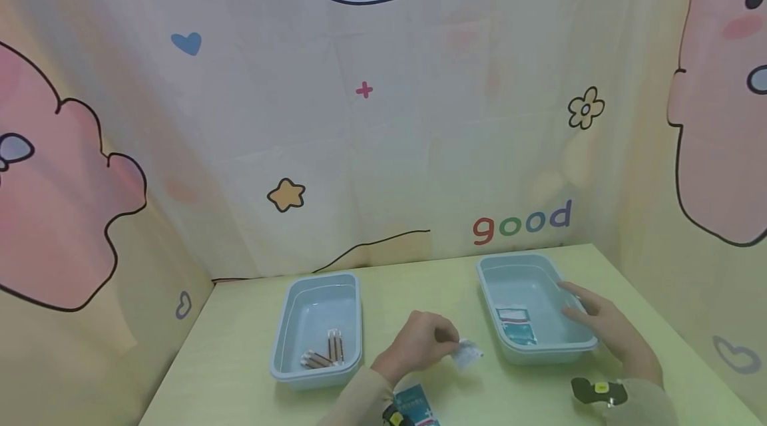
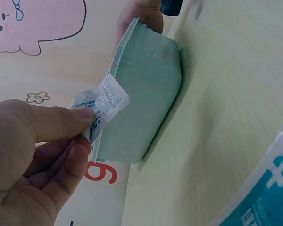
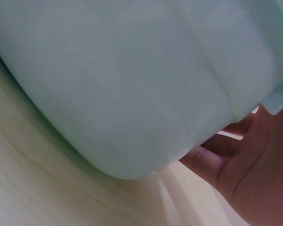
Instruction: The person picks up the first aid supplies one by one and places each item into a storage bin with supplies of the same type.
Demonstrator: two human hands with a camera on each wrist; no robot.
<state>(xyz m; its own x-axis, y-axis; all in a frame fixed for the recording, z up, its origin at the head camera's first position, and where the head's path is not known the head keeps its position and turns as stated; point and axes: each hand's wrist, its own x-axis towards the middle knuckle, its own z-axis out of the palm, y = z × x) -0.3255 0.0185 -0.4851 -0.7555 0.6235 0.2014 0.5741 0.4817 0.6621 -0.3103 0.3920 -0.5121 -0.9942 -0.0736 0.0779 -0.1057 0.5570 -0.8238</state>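
Between thumb and fingers my left hand pinches a small white sachet; blue print covers it in the left wrist view. The hand is above the table, left of the right-hand light-blue plastic tub. My right hand holds that tub by its right side, thumb over the rim and other fingers against the outer wall in the right wrist view. Inside the tub lies a teal-and-white packet. Another teal-and-white packet lies below my left wrist, partly hidden by the sleeve.
A second light-blue tub stands to the left, holding several brown sticks in clear wrapping. Both tubs stand on a pale yellow-green table, with a printed curtain behind and at the sides.
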